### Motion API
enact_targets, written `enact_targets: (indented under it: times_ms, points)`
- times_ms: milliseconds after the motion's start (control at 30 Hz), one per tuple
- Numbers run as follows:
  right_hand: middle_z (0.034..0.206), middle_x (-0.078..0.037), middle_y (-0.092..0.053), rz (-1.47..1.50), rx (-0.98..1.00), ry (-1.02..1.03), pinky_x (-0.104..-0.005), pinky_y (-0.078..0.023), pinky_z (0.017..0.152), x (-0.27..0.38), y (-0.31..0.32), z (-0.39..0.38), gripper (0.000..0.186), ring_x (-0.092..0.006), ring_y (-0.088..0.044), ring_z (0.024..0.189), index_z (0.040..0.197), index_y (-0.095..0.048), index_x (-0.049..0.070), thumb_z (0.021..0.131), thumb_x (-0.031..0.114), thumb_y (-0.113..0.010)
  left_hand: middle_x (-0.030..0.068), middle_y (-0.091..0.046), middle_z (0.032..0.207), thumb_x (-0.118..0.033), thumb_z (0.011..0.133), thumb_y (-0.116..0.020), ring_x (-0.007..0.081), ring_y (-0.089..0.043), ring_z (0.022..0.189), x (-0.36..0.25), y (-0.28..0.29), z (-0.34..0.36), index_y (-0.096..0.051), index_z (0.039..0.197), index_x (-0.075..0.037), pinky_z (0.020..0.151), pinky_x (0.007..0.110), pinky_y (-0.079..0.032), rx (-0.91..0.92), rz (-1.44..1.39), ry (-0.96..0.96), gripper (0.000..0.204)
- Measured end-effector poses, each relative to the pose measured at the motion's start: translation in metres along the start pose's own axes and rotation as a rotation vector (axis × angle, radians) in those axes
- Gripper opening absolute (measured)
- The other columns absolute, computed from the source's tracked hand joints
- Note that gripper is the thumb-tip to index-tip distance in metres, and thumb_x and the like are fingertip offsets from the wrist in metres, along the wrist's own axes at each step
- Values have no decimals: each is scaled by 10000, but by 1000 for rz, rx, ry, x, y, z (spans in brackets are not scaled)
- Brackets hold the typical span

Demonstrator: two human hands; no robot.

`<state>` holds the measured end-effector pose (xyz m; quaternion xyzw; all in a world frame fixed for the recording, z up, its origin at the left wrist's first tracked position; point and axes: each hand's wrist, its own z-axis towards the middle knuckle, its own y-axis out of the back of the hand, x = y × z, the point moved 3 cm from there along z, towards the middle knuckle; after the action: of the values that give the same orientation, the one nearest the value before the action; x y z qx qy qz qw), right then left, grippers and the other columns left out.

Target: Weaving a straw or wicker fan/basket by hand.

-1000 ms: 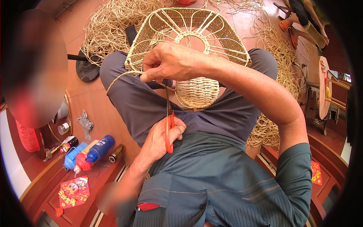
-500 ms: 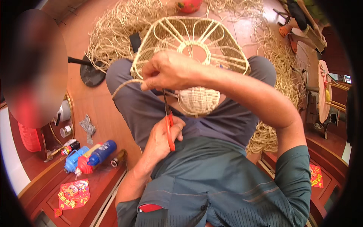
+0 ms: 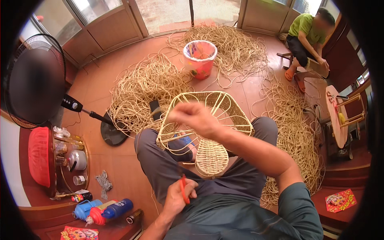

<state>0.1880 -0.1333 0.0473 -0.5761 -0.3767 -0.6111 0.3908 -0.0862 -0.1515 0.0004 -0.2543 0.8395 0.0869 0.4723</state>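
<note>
The person sits with knees apart, and the woven basket frame (image 3: pixel 236 101) is between these knees, just beyond the lap; probably it is kept there so that the legs can steady it and both hands can reach it. The left hand (image 3: pixel 174 197) is closed around the red-handled scissors (image 3: pixel 184 189) near the lap, with the blades directed away from the body, perhaps to keep the tool ready but clear of the weaving. The right hand (image 3: pixel 200 121) is raised in front of the frame, its fingers drawn together; because of blur, one cannot tell whether it pinches a cord. Loose heaps of cord (image 3: pixel 296 146) lie on the floor (image 3: pixel 114 168) at both sides and farther ahead, apparently to leave the material within easy reach.

The frame is pale straw-coloured, with an angular rim, a closely woven side wall and thin rods, some bent into loops, which leave wide gaps. Its middle is partly hidden by the right hand. At the near side appears a rounded, thickly plaited panel (image 3: pixel 212 159), with coarse, slightly uneven rows.
</note>
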Motion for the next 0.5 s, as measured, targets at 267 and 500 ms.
enact_targets:
  times_ms: [267,500]
  points:
    - [1093,-96,-710,1015,-984,190,-255,-645,856,-64,389,-116,165,-174,-706,941,1217,-644,-50,1100,41,-574,36,-624,699,-212,1043,-693,113,-593,627,-20,75,11,-692,1007,-7,591,248,-453,-414,-113,-290,209]
    - [864,24,-526,726,-968,-70,-210,-425,573,-22,164,-197,153,-69,-475,676,1249,-557,88,1108,65,-502,10,-620,679,-361,1077,-694,96,-575,584,-7,134,17,-699,1047,-27,563,248,-443,-515,-39,-266,336]
